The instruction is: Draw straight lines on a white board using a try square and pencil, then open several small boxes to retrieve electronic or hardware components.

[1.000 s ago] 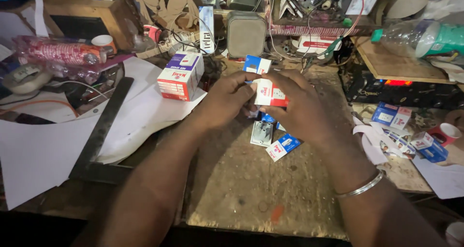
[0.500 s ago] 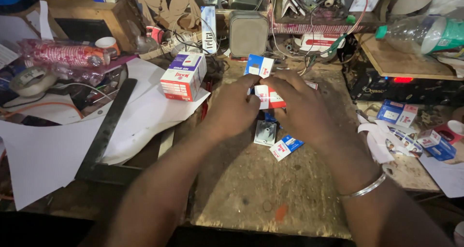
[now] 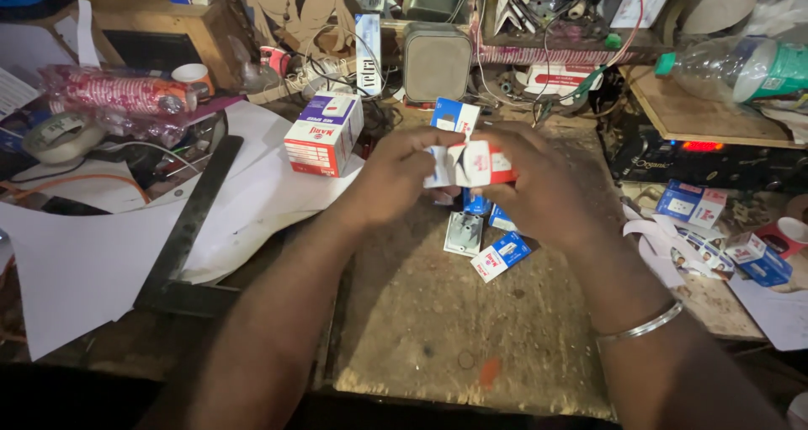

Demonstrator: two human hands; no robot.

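Both hands meet above the middle of the wooden workbench. The left hand and the right hand together grasp one small red and white carton, fingers closed on its ends, held clear of the bench top.

Count of small blue and white cartons: one upright behind the hands; one flat on the bench below the hands; two more partly hidden under the hands, their exact number uncertain. One white switch plate lies just beside the flat carton. At far right, a loose group of at least three similar cartons sits near a strip of white paper.

Other items: one larger red and white box to the left, standing on white sheets of paper; one dark metal ruler across the sheets; one grey speaker at the back; one plastic bottle lying at upper right; one metal bangle on the right wrist.

Compared with the earlier frame, the held carton sits higher and further from the body, and the switch plate beneath is more exposed. The other items have not shifted.
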